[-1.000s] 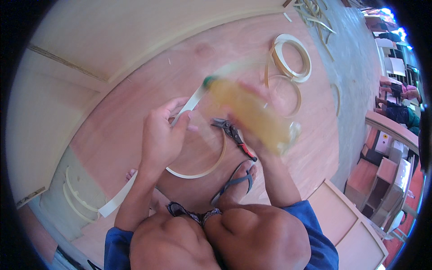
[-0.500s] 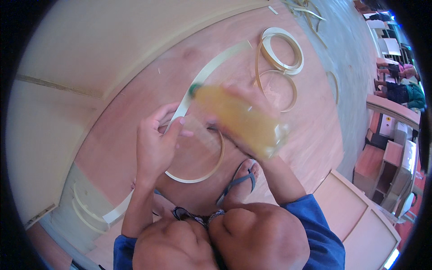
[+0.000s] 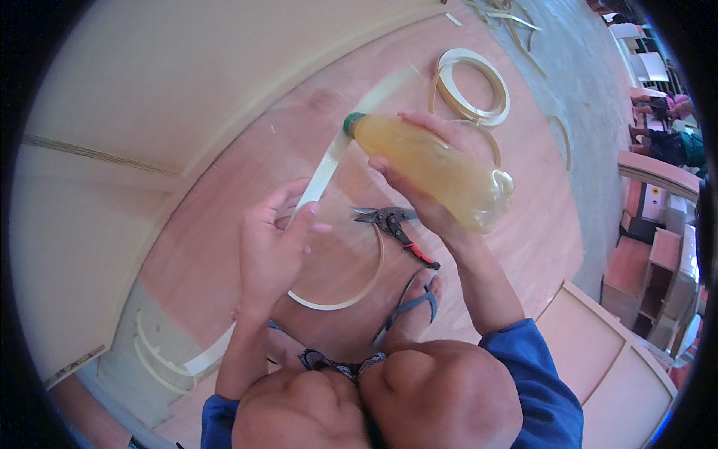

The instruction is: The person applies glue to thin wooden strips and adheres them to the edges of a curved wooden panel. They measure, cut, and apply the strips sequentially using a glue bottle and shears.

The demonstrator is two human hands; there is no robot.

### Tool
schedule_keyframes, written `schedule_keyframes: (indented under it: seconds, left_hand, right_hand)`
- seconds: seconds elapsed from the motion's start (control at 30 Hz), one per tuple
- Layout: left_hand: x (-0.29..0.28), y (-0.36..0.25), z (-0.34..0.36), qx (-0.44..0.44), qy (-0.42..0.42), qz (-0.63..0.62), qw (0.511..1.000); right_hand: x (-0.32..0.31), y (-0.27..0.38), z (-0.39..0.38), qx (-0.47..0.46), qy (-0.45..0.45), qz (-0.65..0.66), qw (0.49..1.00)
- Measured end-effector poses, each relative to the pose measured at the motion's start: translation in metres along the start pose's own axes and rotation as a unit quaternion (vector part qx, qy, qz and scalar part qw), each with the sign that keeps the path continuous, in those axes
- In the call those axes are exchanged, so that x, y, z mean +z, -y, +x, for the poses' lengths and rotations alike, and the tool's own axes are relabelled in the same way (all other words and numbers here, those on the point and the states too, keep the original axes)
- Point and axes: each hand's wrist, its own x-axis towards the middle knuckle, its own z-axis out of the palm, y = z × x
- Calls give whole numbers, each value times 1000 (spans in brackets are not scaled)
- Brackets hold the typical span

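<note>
My left hand (image 3: pixel 273 243) pinches a pale strip of edge banding (image 3: pixel 323 178) between thumb and fingers. The strip runs up and away, its far end blurred. In my right hand (image 3: pixel 426 176) is a soft plastic bottle (image 3: pixel 437 168) of cloudy yellowish liquid, tilted with its green cap (image 3: pixel 353 123) toward my left. That cap meets the strip in the picture, and the strip's face below it looks wet or speckled. Black snips (image 3: pixel 390 221) with a red-and-black handle lie below my right wrist. A loop of the strip (image 3: pixel 378 266) curves under them.
A roll of edge banding (image 3: pixel 493 105) lies on the pinkish wooden board (image 3: pixel 224 217). Upright pale panels (image 3: pixel 112 90) stand at the left, with a framed panel (image 3: pixel 598 329) at the lower right. Strip offcuts (image 3: pixel 516 26) litter the grey floor. Other people (image 3: pixel 673 146) are far right.
The bottle has moved slightly right and up along the strip, with its cap still at it. The snips, earlier mostly hidden behind my right hand and the bottle, now show.
</note>
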Motion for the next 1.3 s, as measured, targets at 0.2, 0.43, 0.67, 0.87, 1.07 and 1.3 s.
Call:
schedule_keyframes:
  seconds: [0.2,0.43,0.67,0.87,1.07,1.3]
  left_hand:
    - [-1,-3,2,21,-16,20,999]
    - [-1,0,1,12,-10,14,1000]
    - [-13,31,39,12,-60,-4,998]
    - [-8,36,85,-45,-57,-99,992]
    - [-3,21,96,-56,-53,-143,987]
    - [-8,12,86,-73,28,-122,989]
  right_hand:
    - [3,23,17,-187,-106,66,974]
    - [2,8,3,-161,-30,31,986]
    - [22,24,-63,202,-31,499,842]
    - [67,1,-73,316,88,727,604]
    - [82,-8,-51,284,137,754,576]
    - [88,-3,-43,295,131,773,546]
